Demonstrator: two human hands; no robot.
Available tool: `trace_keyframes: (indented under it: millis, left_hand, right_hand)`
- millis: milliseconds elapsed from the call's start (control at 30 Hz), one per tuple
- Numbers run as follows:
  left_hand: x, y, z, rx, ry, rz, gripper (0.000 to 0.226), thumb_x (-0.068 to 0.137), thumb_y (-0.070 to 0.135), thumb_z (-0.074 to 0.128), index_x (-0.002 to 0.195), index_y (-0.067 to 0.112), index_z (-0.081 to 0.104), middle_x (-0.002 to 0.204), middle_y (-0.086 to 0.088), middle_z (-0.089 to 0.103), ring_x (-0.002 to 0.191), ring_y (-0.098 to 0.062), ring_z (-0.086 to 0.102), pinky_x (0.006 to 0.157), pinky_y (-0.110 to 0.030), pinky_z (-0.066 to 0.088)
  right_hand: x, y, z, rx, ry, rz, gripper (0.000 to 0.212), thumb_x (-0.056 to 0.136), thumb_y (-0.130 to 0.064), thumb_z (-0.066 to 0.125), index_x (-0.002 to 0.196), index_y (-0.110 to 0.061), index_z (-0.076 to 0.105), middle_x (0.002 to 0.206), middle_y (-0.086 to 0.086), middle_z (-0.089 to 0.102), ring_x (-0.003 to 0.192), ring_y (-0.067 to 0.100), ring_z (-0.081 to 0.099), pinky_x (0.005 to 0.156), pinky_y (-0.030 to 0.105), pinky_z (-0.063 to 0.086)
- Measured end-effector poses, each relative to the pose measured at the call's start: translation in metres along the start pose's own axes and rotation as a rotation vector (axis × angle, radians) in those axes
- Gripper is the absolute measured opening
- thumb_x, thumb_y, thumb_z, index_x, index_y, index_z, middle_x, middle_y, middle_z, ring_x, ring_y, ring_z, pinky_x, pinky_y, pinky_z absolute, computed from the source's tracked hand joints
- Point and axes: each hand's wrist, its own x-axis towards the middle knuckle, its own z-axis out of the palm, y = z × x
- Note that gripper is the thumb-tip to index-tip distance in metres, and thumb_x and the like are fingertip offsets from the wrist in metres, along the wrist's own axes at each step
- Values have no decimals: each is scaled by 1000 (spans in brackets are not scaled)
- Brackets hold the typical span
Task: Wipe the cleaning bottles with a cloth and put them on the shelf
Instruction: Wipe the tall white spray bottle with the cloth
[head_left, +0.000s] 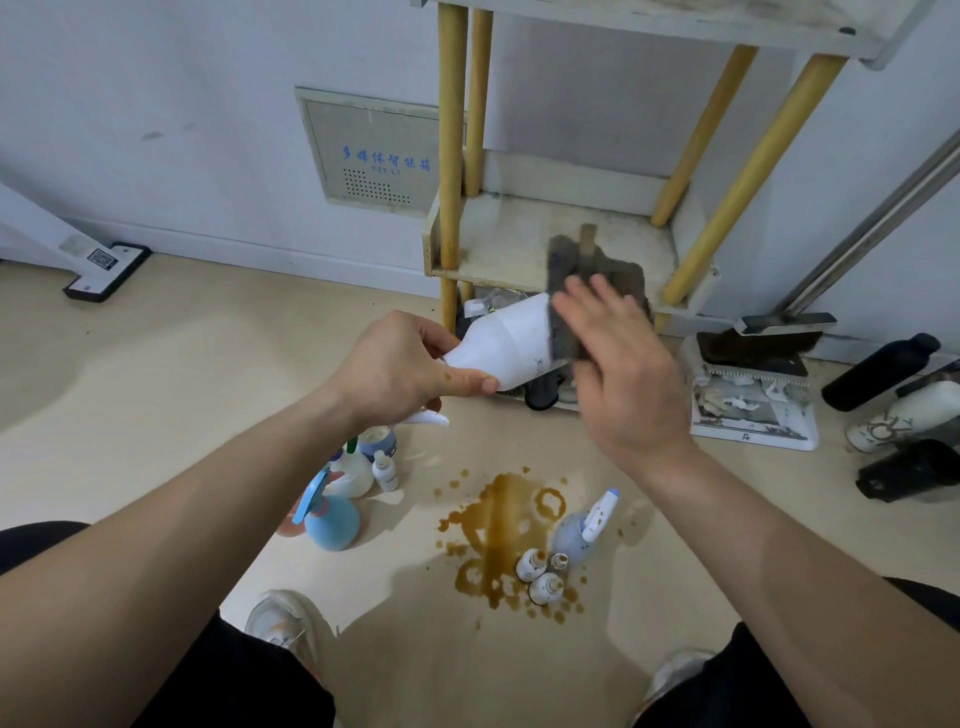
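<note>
My left hand grips the neck end of a white spray bottle, held on its side above the floor. My right hand presses a dark grey cloth against the bottle's base end, fingers fairly straight and blurred by motion. The cloth hangs over the bottle's bottom. Behind them stands the shelf, whose dirty lower board bears nothing I can see. On the floor stand a blue spray bottle, a pale spray bottle and three small white bottles.
A brown spill spreads over the floor around the small bottles. A dustpan with a brush lies right of the shelf, with black and white bottles beyond it. My shoes are at the bottom edge.
</note>
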Motion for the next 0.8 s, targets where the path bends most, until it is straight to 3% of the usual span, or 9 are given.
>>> trace_keyframes:
  millis: [167,333,533,700,800]
  left_hand:
    - [-3,1,8,38,-34,24,35,67,38,92,76,9,74,55,7,54,43,-10,52,44,-17,37]
    - [-3,1,4,56,-68,11,25,68,39,91,73,21,74,48,16,57,42,-8,52,46,-16,39]
    - [-3,2,3,39,-90,-24,28,69,40,90,76,16,78,47,13,58,42,-5,50,45,-13,38]
    - [-5,5,6,-144,-82,-111,31,79,34,85,66,9,73,46,10,53,42,-3,43,42,-11,36]
    - [-3,5,1,-209,-68,-139,33,78,39,84,68,9,77,56,4,63,48,-4,49,44,-12,40]
  right_hand:
    - [-9,-20,8,-32,-129,-299,48,93,-15,48,139,-15,61,147,4,57,140,25,49,118,47,34]
    - [5,16,-3,-65,-184,-115,49,93,-25,49,141,-20,59,147,6,54,138,30,47,115,56,33]
    - [2,28,-4,-70,-176,3,53,92,-24,43,142,-15,57,147,5,55,140,30,45,114,57,34]
    - [-24,-13,15,-145,-106,-196,49,99,-19,43,146,-13,52,154,10,48,145,33,40,117,54,36]
    - [-25,3,14,-152,-109,-273,51,98,-9,45,148,-16,49,157,7,44,147,29,38,115,53,39]
